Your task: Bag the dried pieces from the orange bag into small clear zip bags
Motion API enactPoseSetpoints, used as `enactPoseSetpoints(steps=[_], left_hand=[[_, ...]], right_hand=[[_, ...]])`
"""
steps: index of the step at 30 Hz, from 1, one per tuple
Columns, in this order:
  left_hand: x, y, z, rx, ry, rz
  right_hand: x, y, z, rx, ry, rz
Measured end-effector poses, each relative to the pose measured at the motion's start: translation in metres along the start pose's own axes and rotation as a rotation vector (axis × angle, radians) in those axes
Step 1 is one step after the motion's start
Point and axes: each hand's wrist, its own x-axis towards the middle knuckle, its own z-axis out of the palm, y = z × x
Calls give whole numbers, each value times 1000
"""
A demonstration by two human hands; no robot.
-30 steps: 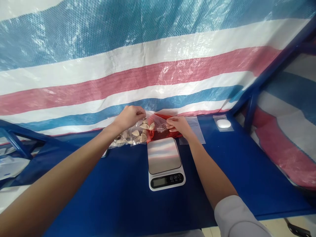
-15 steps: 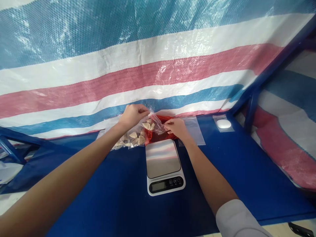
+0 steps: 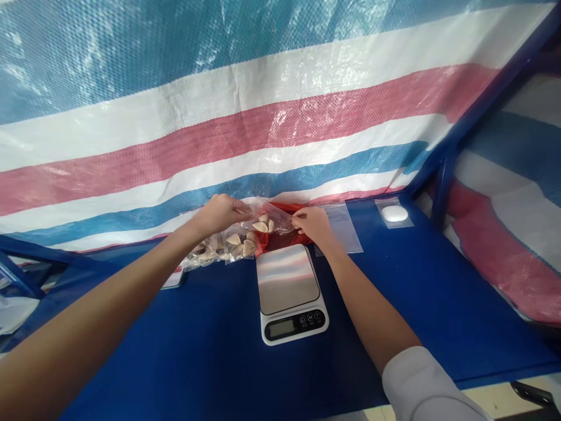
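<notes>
Between my two hands a clear plastic bag [image 3: 283, 221] is stretched, with a few pale, wedge-shaped dried pieces [image 3: 263, 224] in it. My left hand [image 3: 222, 214] pinches the bag's left side. On the other side, the fingers of my right hand [image 3: 312, 225] are closed on its right edge. Beneath the held bag lies a red plastic bag [image 3: 280, 241]. More clear bags of similar pieces [image 3: 239, 245] rest below my left hand. Just in front of the red bag stands a white digital kitchen scale [image 3: 289, 292] with a bare steel plate.
Flat clear bags [image 3: 344, 228] lie right of my right hand. Farther right, a white oval object [image 3: 394, 213] sits on a small clear bag. A pale flat item [image 3: 173, 279] pokes out near my left forearm. Striped tarpaulin [image 3: 245, 117] rises behind the blue table [image 3: 210, 351].
My left hand has moved left and slightly down, drawing the bag out wider and flatter. My right hand stays nearly in place. The pale flat item shows more by my left forearm.
</notes>
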Motion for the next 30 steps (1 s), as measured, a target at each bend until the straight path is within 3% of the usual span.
enactPoseSetpoints(steps=[3,9,22,26,30], left_hand=[[1,0,-2,37,-32,-20],[-2,4,-11,-8,53,-77],[-11,6,-18,-126,125,-99],[-14,7,-17,-198,150,-117],[-15,9,-14,-236,197,-136]], right_hand=[[0,1,2,230,-11,53],[2,1,-1,638,-55,178],[-3,-9,-8,594,-80,256],[-3,-9,-6,589,-171,266],[-3,-10,-3,719,-273,250]])
